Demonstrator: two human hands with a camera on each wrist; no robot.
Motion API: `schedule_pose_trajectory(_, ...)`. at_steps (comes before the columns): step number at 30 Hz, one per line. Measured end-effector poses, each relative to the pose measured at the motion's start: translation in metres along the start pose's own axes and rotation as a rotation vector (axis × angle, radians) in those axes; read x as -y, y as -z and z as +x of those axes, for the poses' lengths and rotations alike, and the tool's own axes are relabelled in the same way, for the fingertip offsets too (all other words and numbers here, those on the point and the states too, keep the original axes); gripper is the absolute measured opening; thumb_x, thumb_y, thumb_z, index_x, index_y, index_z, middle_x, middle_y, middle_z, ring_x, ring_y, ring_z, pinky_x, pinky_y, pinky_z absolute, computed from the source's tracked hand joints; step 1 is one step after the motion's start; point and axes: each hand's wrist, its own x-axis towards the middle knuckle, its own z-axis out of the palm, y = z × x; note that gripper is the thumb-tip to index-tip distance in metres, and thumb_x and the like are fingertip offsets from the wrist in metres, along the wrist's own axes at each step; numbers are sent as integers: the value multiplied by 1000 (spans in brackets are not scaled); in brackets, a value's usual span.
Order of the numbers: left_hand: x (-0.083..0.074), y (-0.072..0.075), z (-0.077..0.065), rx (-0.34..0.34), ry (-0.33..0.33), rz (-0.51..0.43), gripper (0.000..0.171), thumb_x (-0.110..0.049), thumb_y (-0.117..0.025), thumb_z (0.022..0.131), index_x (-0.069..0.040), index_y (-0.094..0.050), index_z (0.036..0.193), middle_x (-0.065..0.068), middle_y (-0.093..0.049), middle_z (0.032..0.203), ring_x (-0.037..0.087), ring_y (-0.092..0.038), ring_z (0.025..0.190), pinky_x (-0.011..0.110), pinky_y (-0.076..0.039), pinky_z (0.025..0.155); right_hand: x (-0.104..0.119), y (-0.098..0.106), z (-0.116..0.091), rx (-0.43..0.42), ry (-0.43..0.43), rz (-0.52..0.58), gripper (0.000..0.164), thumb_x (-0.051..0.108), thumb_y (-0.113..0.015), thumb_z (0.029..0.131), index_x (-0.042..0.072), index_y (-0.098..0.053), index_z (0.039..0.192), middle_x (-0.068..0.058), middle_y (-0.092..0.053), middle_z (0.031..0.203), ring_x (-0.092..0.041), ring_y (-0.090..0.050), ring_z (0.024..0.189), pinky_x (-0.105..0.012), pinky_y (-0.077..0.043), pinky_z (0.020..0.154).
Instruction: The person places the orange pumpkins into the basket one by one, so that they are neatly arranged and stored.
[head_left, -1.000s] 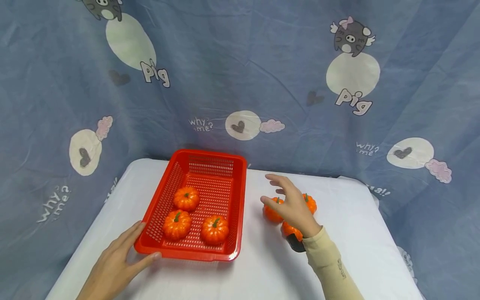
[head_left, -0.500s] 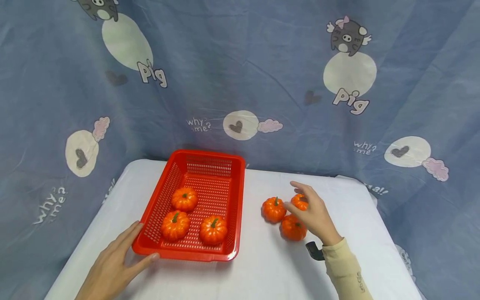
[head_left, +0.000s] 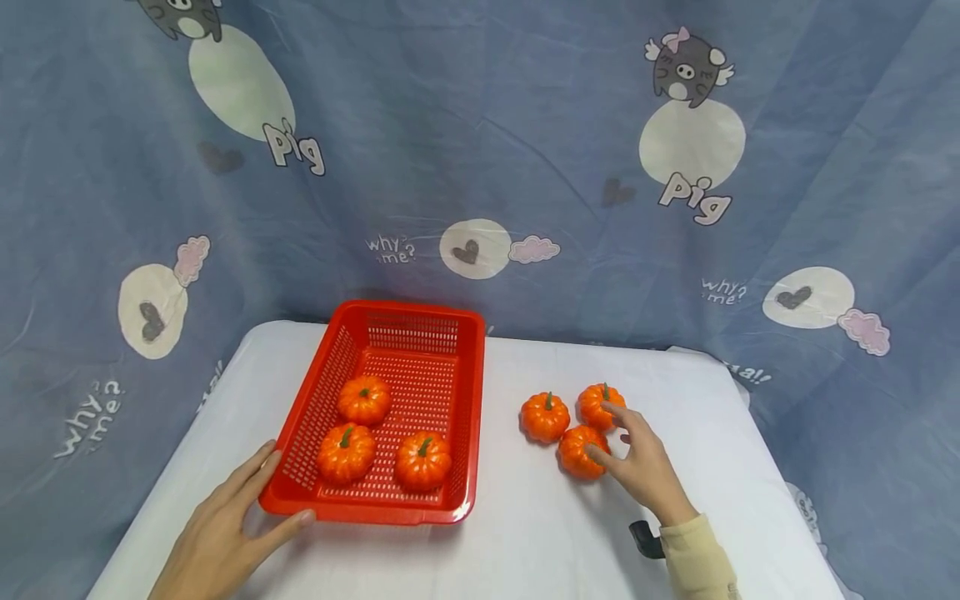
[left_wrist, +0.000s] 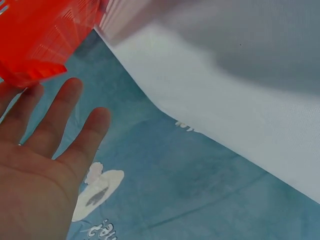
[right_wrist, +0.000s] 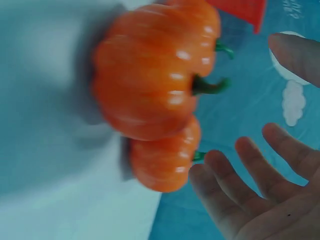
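A red plastic basket point(head_left: 480, 400) with perforated walls stands left of centre in the head view, with three small orange pumpkins inside, one being the front right pumpkin point(head_left: 423, 461). My left hand point(head_left: 225, 525) touches the basket's near left corner, fingers spread and fairly straight. To the basket's right, three more pumpkins sit in a cluster: a left one point(head_left: 545, 417), a back one point(head_left: 597, 405) and a front one point(head_left: 580, 454). My right hand point(head_left: 647, 467) hovers right over the front and back pumpkins, thumb and fingers apart. In the right wrist view nothing lies within its grasp point(right_wrist: 270, 195).
A white-covered table point(head_left: 510, 550) carries everything. Behind and around it hangs a blue curtain point(head_left: 555, 108) printed with pigs and hearts. A black strap-like piece point(head_left: 647, 540) shows at my right wrist, beside the beige sleeve point(head_left: 697, 557).
My right hand has moved right and toward me, lowering over the pumpkin cluster and uncovering the left pumpkin. The left hand stays at the basket's corner. The head view has shifted slightly.
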Motion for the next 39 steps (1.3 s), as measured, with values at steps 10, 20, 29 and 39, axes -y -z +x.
schedule_pose_trajectory(10, -1, 1, 0, 44, 24, -3, 113, -76, -67, 80, 0, -33, 157, 20, -32, 161, 50, -39, 136, 76, -32, 103, -9, -13, -12, 37, -51, -73, 70, 13, -86, 81, -2, -53, 140, -23, -57, 134, -40, -57, 119, -57, -53, 97)
schedule_pose_trajectory(20, -1, 0, 0, 60, 43, -9, 117, -79, -66, 78, -1, -30, 158, 21, -31, 161, 50, -37, 136, 76, -32, 102, -11, -21, -10, 82, -100, -99, 71, 16, -87, 80, 2, -54, 141, -20, -56, 137, -37, -56, 124, -56, -49, 103)
schedule_pose_trajectory(29, -1, 1, 0, -3, -9, -35, 112, -73, -70, 79, -3, -34, 157, 18, -35, 160, 48, -42, 134, 75, -37, 101, -12, -24, -10, 81, -117, -104, 72, 19, -89, 79, 3, -55, 140, -20, -56, 136, -36, -55, 123, -55, -49, 103)
schedule_pose_trajectory(39, 0, 3, 0, 59, 44, -27, 119, -79, -66, 76, -3, -27, 160, 20, -29, 162, 50, -36, 137, 76, -33, 102, -14, -24, -13, 89, -140, -113, 75, 20, -89, 79, 4, -54, 143, -21, -56, 139, -38, -54, 126, -56, -48, 105)
